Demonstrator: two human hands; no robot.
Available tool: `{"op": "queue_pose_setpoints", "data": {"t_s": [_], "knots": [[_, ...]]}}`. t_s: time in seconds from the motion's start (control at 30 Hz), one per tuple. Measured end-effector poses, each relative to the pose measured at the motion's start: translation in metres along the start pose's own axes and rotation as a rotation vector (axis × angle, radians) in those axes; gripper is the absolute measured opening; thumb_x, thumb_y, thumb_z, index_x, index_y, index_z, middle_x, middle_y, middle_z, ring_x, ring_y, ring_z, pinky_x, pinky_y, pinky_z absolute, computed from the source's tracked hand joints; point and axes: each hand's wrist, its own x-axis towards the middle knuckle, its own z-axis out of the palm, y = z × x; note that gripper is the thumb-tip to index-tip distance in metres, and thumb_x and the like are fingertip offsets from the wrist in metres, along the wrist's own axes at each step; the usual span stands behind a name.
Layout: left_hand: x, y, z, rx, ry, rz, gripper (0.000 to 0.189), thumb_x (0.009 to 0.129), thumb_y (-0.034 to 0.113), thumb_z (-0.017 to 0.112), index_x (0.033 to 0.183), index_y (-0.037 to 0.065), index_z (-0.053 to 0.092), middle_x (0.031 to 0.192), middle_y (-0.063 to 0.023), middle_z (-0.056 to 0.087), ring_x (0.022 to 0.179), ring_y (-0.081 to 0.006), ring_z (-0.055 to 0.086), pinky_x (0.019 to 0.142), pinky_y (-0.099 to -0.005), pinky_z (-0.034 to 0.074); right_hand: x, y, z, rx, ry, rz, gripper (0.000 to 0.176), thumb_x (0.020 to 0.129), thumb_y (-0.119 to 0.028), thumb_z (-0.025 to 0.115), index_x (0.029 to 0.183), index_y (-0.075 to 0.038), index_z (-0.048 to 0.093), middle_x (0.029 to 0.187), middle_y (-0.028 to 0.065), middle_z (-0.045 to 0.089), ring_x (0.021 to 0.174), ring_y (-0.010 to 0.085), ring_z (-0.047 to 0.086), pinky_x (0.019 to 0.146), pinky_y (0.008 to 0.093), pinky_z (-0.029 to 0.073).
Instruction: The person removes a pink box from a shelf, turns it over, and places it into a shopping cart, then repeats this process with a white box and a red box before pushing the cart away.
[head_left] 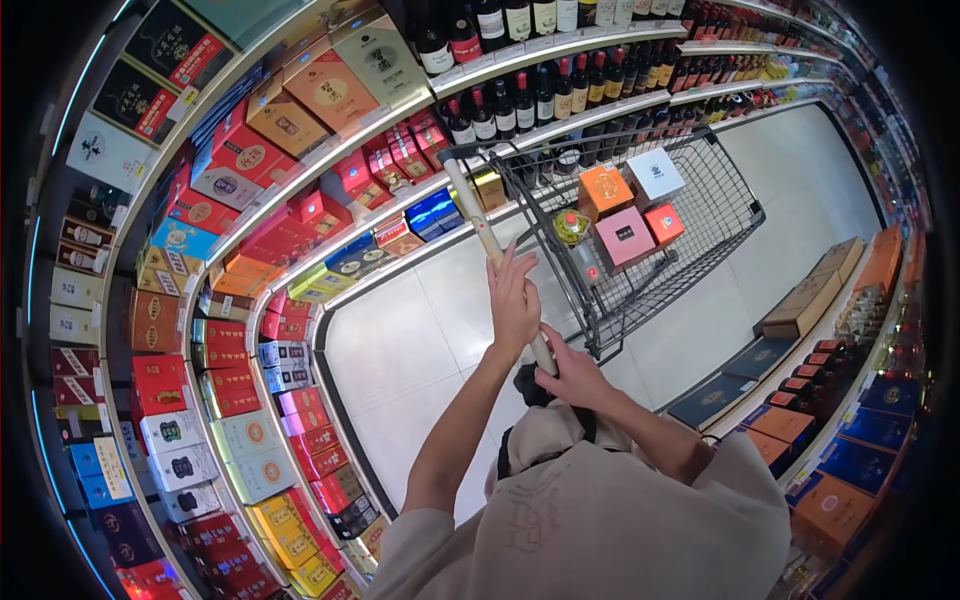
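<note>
A black wire shopping cart (690, 270) stands ahead with a pale handle bar (478, 222) across its near end. My left hand (514, 300) rests on the middle of the bar, its fingers stretched forward along it. Lower down, my right hand (575, 372) is wrapped round the bar near its end. The cart holds an orange box (604, 190), a white box (654, 176), a pink box (625, 238), a red-orange box (663, 225) and a bottle of yellowish liquid with a red cap (571, 227).
Shelves of boxed goods (270, 240) curve along the left. Wine bottles (505, 110) line the shelves ahead. On the right, a low shelf holds dark flat boxes (712, 400), a long brown box (815, 288) and bottles (800, 385). Pale floor tiles (400, 330) show beside the cart.
</note>
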Motion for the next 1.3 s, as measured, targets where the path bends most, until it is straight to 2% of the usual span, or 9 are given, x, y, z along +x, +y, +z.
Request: {"op": "queue_pose_setpoints", "data": {"t_s": [0.07, 0.3, 0.57, 0.6, 0.63, 0.7, 0.73, 1.07, 1.3], "knots": [[0.008, -0.006, 0.01, -0.065, -0.065, 0.069, 0.028, 0.093, -0.002, 0.052, 0.114, 0.009, 0.068, 0.116, -0.0088, 0.07, 0.14, -0.0328, 0.051, 0.125, -0.0641, 0.018, 0.006, -0.008, -0.015, 0.071, -0.055, 0.103, 0.082, 0.088, -0.035, 0.069, 0.157, -0.009, 0.032, 0.101, 0.0265, 0.07, 0.091, 0.0456, 0.07, 0.081, 0.0501, 0.055], [0.065, -0.013, -0.008, 0.009, -0.545, 0.333, 0.009, 0.095, 0.016, 0.068, 0.101, 0.01, 0.068, 0.098, -0.0058, 0.068, 0.119, -0.028, 0.061, 0.125, -0.0559, 0.025, 0.041, 0.032, -0.059, 0.142, -0.242, 0.097, 0.063, 0.086, -0.039, 0.072, 0.136, -0.003, 0.055, 0.097, 0.0201, 0.072, 0.088, 0.038, 0.07, 0.081, 0.0441, 0.054], [0.171, -0.042, 0.024, 0.378, -0.904, 0.629, 0.026, 0.099, 0.028, 0.061, 0.085, 0.009, 0.071, 0.085, -0.0063, 0.071, 0.112, -0.0237, 0.065, 0.116, -0.0561, 0.034, 0.054, 0.01, -0.095, 0.079, -0.182, 0.317, 0.05, 0.087, -0.049, 0.064, 0.111, -0.006, 0.072, 0.093, 0.0182, 0.075, 0.089, 0.036, 0.072, 0.084, 0.0451, 0.056], [0.18, -0.038, 0.032, 0.33, -0.813, 0.732, 0.033, 0.097, 0.029, 0.058, 0.074, 0.009, 0.071, 0.075, -0.0085, 0.071, 0.089, -0.0256, 0.072, 0.096, -0.0511, 0.05, 0.053, 0.006, -0.094, -0.042, -0.117, 0.409, 0.047, 0.087, -0.049, 0.062, 0.107, -0.008, 0.075, 0.093, 0.0181, 0.075, 0.09, 0.037, 0.072, 0.084, 0.0467, 0.057], [0.186, -0.036, 0.04, 0.319, -0.816, 0.755, 0.033, 0.097, 0.029, 0.058, 0.074, 0.009, 0.071, 0.075, -0.0085, 0.071, 0.089, -0.0256, 0.072, 0.096, -0.0511, 0.05, 0.053, 0.002, -0.093, -0.16, -0.054, 0.501, 0.046, 0.087, -0.05, 0.06, 0.102, -0.01, 0.077, 0.092, 0.018, 0.075, 0.091, 0.0379, 0.072, 0.084, 0.0482, 0.057], [0.193, -0.037, 0.055, 0.422, -1.049, 0.682, 0.041, 0.095, 0.032, 0.057, 0.063, 0.009, 0.068, 0.063, -0.0107, 0.068, 0.061, -0.0319, 0.069, 0.069, -0.0465, 0.056, 0.05, -0.003, -0.1, -0.164, -0.005, 0.538, 0.044, 0.087, -0.05, 0.059, 0.1, -0.012, 0.079, 0.092, 0.0187, 0.075, 0.091, 0.0393, 0.072, 0.085, 0.0503, 0.057], [0.197, -0.04, 0.061, 0.273, -0.919, 0.807, 0.046, 0.094, 0.035, 0.057, 0.056, 0.01, 0.065, 0.056, -0.0114, 0.065, 0.046, -0.0355, 0.063, 0.051, -0.0455, 0.052, 0.049, -0.005, -0.103, -0.179, 0.018, 0.573, 0.043, 0.086, -0.05, 0.06, 0.101, -0.014, 0.079, 0.091, 0.0185, 0.075, 0.091, 0.0391, 0.072, 0.085, 0.0505, 0.057], [0.221, -0.021, 0.105, 0.159, -1.023, 0.93, 0.04, 0.092, 0.033, 0.058, 0.062, 0.007, 0.068, 0.058, -0.0131, 0.067, 0.052, -0.0352, 0.066, 0.057, -0.0477, 0.056, 0.051, 0.009, -0.121, -0.213, 0.21, 0.712, 0.039, 0.082, -0.049, 0.067, 0.093, -0.014, 0.079, 0.078, 0.0168, 0.072, 0.081, 0.0382, 0.071, 0.078, 0.0494, 0.056], [0.249, 0.0, 0.139, 0.294, -1.372, 0.901, 0.045, 0.094, 0.036, 0.052, 0.068, 0.008, 0.075, 0.063, -0.0226, 0.067, 0.058, -0.0428, 0.068, 0.061, -0.052, 0.057, 0.066, 0.013, -0.107, -0.167, 0.423, 0.845, 0.033, 0.085, -0.04, 0.07, 0.101, -0.011, 0.073, 0.08, 0.016, 0.072, 0.082, 0.0379, 0.071, 0.077, 0.051, 0.056]]}}
